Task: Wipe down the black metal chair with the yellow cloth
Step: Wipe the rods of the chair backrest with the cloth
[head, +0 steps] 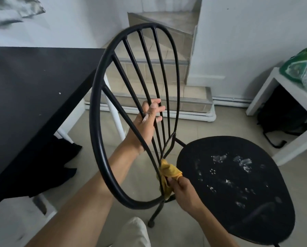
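arms: bare, no sleeves | left hand [145, 120]: white smear | trousers [134, 232]: pale cream

There was one black metal chair [234, 175], one yellow cloth [168, 172], two hands, left hand [145, 122] and right hand [183, 191], one black table [33, 90], and one white shelf [281, 82].

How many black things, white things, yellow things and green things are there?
Black: 4 - black metal chair, black rectangular tabletop, black fabric on the floor, black bag under the side table
White: 1 - white side table
Yellow: 1 - yellow cloth
Green: 1 - green plastic package
Total: 7
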The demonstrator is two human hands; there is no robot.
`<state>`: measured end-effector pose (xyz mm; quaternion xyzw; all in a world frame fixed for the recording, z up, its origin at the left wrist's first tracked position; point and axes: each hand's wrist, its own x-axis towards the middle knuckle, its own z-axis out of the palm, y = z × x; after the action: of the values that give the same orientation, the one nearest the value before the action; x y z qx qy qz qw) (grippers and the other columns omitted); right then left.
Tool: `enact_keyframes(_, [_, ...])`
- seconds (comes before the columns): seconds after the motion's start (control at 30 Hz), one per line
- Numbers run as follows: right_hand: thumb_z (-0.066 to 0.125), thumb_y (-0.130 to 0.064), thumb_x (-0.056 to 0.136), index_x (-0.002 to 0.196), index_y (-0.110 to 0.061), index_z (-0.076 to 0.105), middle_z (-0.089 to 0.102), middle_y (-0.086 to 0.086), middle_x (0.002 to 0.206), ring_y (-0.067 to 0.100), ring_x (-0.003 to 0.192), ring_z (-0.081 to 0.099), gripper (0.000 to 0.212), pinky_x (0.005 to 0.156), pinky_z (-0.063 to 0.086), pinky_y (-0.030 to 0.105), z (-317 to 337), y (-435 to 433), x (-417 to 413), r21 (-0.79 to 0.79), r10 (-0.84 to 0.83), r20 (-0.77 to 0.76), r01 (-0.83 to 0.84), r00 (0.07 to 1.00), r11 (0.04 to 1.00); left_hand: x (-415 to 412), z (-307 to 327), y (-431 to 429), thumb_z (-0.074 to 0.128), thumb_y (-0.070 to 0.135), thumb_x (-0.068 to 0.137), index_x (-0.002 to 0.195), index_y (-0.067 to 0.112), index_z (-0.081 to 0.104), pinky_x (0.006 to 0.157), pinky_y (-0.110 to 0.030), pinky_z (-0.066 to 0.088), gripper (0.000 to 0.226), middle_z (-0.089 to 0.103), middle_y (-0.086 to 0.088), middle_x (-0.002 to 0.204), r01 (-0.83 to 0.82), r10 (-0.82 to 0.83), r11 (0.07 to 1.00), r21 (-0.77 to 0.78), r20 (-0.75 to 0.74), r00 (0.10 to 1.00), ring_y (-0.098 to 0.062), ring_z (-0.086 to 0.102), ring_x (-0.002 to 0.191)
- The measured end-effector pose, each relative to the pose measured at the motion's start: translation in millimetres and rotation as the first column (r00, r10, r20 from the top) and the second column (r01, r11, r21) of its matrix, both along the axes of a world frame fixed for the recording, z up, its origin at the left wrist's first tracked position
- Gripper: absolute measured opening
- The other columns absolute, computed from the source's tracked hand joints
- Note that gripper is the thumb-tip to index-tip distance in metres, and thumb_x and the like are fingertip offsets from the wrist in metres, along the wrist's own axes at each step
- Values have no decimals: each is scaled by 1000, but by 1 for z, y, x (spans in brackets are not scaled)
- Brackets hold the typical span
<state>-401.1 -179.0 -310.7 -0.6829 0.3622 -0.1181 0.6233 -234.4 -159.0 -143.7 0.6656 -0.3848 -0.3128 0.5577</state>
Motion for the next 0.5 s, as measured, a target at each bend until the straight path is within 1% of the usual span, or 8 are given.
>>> enact_keyframes(0.07, [47,-26,100,94,-17,64,66,-6,86,9,84,64,20,81,53,26,3,-5,-19,37,109,-63,-107,992,994,-1,1,0,24,54,97,141,18,38,112,-48,32,58,53,-5,140,-10,10,1000,2,-13,1000,-25,52,126])
enact_keyframes(0.17, [46,-30,100,98,-18,65,68,-7,91,11,89,66,23,86,50,27,22,-33,-28,115,229,-80,-219,970,969,0,2,0,23,52,98,138,20,41,112,-53,32,54,53,-5,139,-18,18,1000,-2,-30,999,-28,51,127])
enact_keyframes(0.2, [44,-29,101,101,-16,65,70,-2,97,13,93,67,25,89,50,28,30,-43,-25,128,200,-69,-190,977,973,-1,2,0,24,56,97,136,22,42,111,-54,32,55,54,-4,138,-14,14,1000,2,-37,999,-28,51,127])
enact_keyframes(0.27, [41,-28,102,104,-12,63,69,7,103,20,96,67,27,91,50,33,39,-66,-8,105,-10,-31,13,999,994,-1,2,0,24,59,94,133,24,44,111,-54,32,56,55,-3,137,-10,10,1000,0,-44,999,-27,52,126])
enact_keyframes(0.33, [40,-28,103,107,-9,61,66,11,103,23,97,64,28,91,48,36,36,-88,19,19,-243,-8,243,970,970,-1,2,1,25,58,91,134,25,43,111,-54,32,57,55,-2,136,-3,2,1000,-4,-39,999,-26,52,125])
enact_keyframes(0.37, [40,-28,103,110,-9,60,65,10,104,23,99,63,28,90,47,36,33,-97,34,-14,-319,-9,319,948,948,-1,2,0,26,58,88,134,26,43,111,-54,32,58,56,-3,135,-1,0,1000,-7,-39,999,-26,53,125])
enact_keyframes(0.43, [40,-26,103,116,-10,56,63,8,107,23,103,61,27,92,46,37,24,-108,64,10,-382,-7,382,924,924,-1,1,1,27,58,85,133,27,42,111,-53,32,59,56,-2,134,-5,5,1000,-10,-47,999,-25,53,125])
enact_keyframes(0.5, [40,-26,103,115,-14,54,61,5,105,21,101,60,23,92,48,39,14,-107,89,52,-376,-4,376,927,925,-1,1,0,28,58,85,133,28,42,111,-53,32,58,56,-2,134,-6,6,1000,-12,-44,999,-25,53,125])
